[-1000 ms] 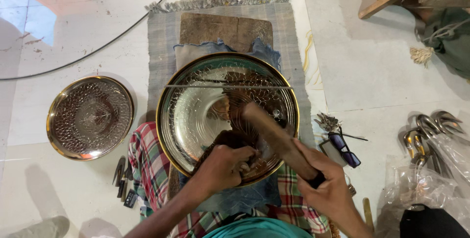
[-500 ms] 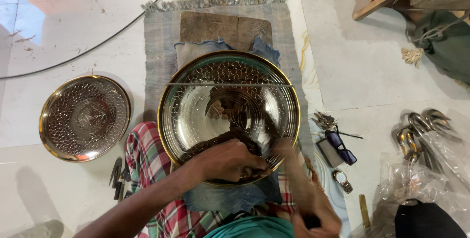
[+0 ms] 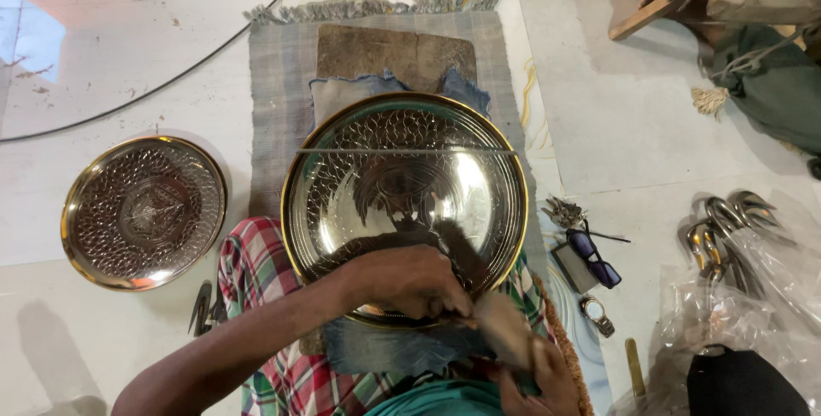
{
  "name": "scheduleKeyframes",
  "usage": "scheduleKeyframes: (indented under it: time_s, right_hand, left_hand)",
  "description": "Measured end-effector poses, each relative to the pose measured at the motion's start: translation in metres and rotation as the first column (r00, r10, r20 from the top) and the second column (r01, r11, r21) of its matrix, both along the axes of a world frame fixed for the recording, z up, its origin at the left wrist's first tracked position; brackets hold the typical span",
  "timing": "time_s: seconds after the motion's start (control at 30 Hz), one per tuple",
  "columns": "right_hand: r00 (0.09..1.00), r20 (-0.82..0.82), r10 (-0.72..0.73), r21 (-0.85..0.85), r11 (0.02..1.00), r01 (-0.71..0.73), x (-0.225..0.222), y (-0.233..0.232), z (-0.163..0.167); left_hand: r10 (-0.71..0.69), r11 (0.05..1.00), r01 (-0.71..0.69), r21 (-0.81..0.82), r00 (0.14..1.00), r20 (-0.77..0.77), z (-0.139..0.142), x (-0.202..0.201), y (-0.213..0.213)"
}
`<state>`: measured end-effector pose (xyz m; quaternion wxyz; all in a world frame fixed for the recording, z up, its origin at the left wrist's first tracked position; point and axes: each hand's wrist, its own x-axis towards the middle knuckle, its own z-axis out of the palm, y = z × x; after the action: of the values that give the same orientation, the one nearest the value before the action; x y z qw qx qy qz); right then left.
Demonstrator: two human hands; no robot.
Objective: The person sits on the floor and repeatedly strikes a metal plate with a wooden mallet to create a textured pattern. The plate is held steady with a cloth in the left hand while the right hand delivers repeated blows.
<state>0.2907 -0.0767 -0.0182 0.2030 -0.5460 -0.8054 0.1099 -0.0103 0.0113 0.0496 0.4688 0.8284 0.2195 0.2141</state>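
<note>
A large shiny engraved metal plate (image 3: 385,177) with a brass rim lies on blue cloth in front of me, over my checked-cloth lap. My left hand (image 3: 410,283) rests on the plate's near rim, fingers closed on what looks like a thin chisel (image 3: 457,322) touching the rim. My right hand (image 3: 539,377), low at the bottom edge, grips a wooden mallet (image 3: 503,337) whose head is close to the chisel. The mallet's dark reflection shows in the plate.
A smaller engraved plate (image 3: 144,211) lies on the floor to the left. A wooden board (image 3: 393,53) sits on a grey mat (image 3: 278,82) behind the large plate. To the right are sunglasses (image 3: 594,258), a wristwatch (image 3: 596,313), curved metal tools (image 3: 727,224) and a plastic bag (image 3: 761,296).
The mallet, raised across the plate a second ago, has swung down to the near rim. My right hand dropped toward my body. My left hand stayed at the rim.
</note>
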Motion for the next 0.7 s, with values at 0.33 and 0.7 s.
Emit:
scheduleKeyframes:
  time_s: [0.33,0.7]
  right_hand:
    - [0.757,-0.564,-0.331,-0.422,0.903,0.08,-0.003,-0.01,0.003]
    - [0.686,-0.582,-0.437,-0.582,0.813,0.023,0.0,-0.004,0.006]
  left_hand:
    - [0.277,0.947,-0.18,-0.265,0.877,0.394,0.012,-0.003,-0.011]
    - [0.273,0.962,-0.273,-0.013,0.962,-0.015,0.009,0.003,-0.004]
